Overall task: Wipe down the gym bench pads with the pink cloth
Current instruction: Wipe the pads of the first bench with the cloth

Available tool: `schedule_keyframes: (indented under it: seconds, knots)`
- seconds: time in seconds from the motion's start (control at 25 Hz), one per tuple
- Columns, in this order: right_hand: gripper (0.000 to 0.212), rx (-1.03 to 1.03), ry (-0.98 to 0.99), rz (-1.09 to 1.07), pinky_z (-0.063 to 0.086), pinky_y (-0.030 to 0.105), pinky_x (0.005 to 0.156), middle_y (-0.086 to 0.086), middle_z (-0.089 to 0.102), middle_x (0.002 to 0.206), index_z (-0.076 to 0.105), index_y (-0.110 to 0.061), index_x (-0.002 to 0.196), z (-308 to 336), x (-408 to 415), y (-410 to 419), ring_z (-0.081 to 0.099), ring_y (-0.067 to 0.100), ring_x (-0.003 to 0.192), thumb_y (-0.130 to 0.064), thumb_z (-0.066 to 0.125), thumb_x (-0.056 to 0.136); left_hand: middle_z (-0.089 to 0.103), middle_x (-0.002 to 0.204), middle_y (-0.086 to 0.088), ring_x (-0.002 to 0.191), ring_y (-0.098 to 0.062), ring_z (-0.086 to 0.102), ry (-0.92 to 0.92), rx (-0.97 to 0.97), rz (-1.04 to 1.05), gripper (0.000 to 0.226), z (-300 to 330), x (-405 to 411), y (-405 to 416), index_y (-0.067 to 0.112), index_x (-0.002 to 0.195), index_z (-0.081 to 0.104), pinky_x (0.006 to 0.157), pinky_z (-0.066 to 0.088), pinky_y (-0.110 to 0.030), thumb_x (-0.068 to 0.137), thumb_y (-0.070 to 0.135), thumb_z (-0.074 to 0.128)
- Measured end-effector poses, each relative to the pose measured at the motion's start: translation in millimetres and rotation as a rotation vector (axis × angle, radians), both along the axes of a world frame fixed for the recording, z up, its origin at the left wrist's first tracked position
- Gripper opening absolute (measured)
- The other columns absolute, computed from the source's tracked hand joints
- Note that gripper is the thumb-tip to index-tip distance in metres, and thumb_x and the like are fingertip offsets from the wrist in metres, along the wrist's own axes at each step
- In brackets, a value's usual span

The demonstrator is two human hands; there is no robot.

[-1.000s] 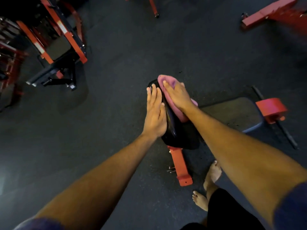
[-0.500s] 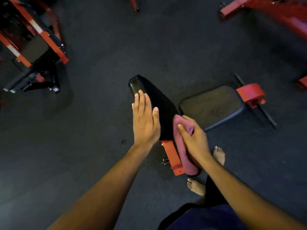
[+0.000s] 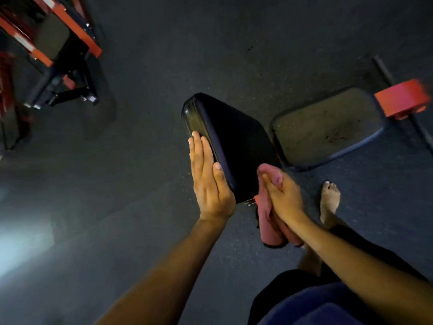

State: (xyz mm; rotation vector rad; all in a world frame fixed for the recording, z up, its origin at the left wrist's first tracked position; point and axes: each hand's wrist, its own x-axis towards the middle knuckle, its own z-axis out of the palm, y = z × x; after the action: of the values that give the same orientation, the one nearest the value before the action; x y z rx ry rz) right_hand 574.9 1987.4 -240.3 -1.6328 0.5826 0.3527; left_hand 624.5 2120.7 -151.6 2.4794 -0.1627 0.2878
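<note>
**Pink cloth at near end of black back pad, both hands on the bench**

Pink cloth (image 3: pixel 269 221) sits at the near right corner of the black back pad (image 3: pixel 236 146), folded into a long strip that hangs off the pad's near edge toward the floor. Right hand (image 3: pixel 284 198) lies over the cloth with fingers curled round its top end, grasping it; hand and cloth are a bit motion-blurred. Left hand (image 3: pixel 209 181) is flat against the pad's left side edge, fingers straight and together, thumb resting on the pad top, nothing held. Back pad is glossy and tilted up. Just right of it is the grey seat pad (image 3: pixel 328 127), dusty, with dark specks on it. Red roller (image 3: pixel 403 99) on a dark bar sits beyond the seat pad at the right edge. One bare foot (image 3: pixel 329 200) stands on the dark rubber floor (image 3: pixel 140 160) right of the cloth, the other mostly hidden under the right forearm. Dark shorts and a blue shirt show at bottom. Red and black gym frame (image 3: pixel 54 50) stands top left, well apart from the bench
</note>
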Motion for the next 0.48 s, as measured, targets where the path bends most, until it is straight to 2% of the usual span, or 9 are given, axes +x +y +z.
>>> schedule_keyframes:
  seconds: [0.08,0.2,0.24,0.32,0.4,0.48]
  knots:
    - [0.029,-0.049,-0.138,0.0,0.043,0.025,0.091,-0.008,0.064,0.116,0.067,-0.026,0.122,15,12,6,0.059,0.01,0.107,-0.043,0.054,0.102,0.023,0.166,-0.024,0.159,-0.038,0.016,-0.022,0.001,-0.012,0.054,-2,-3,1,-0.016,0.152,0.032,0.13,0.018,-0.054,0.109,0.016,0.027]
    - [0.048,-0.196,-0.298,0.138,0.048,0.036,0.093,0.005,0.068,0.119,0.067,-0.02,0.125,-16,59,7,0.062,0.023,0.106,-0.051,0.041,0.1,0.023,0.166,-0.023,0.16,-0.034,0.015,-0.015,0.001,-0.017,0.053,-2,-3,0,-0.017,0.151,0.033,0.129,0.018,-0.056,0.106,0.012,0.028]
    - [0.051,-0.223,-0.24,0.212,0.05,0.041,0.094,0.01,0.069,0.119,0.067,-0.017,0.126,-38,71,3,0.064,0.031,0.107,-0.05,0.039,0.099,0.022,0.166,-0.024,0.16,-0.034,0.014,-0.004,0.003,-0.015,0.053,-2,-1,-2,-0.017,0.151,0.033,0.129,0.018,-0.058,0.106,0.01,0.028]
    - [0.042,-0.204,-0.093,0.314,0.05,0.043,0.095,0.015,0.067,0.122,0.064,-0.016,0.13,-73,67,-12,0.065,0.036,0.111,-0.04,0.043,0.102,0.022,0.166,-0.024,0.159,-0.038,0.015,0.015,-0.008,-0.015,0.054,0,-2,-3,-0.016,0.152,0.032,0.128,0.018,-0.061,0.105,0.01,0.027]
    - [0.033,-0.141,0.027,0.297,0.049,0.04,0.096,0.011,0.066,0.125,0.06,-0.021,0.134,-78,32,-19,0.064,0.032,0.116,-0.03,0.048,0.105,0.022,0.166,-0.026,0.158,-0.042,0.016,0.003,0.001,-0.022,0.054,-1,-4,-2,-0.016,0.152,0.031,0.127,0.019,-0.062,0.105,0.011,0.027]
    - [0.032,-0.128,0.089,0.242,0.047,0.036,0.099,0.003,0.065,0.127,0.058,-0.026,0.133,-60,-4,-15,0.062,0.025,0.119,-0.034,0.046,0.105,0.023,0.166,-0.025,0.159,-0.04,0.015,0.0,-0.007,-0.021,0.054,-4,-1,-1,-0.014,0.152,0.031,0.127,0.018,-0.062,0.105,0.012,0.027]
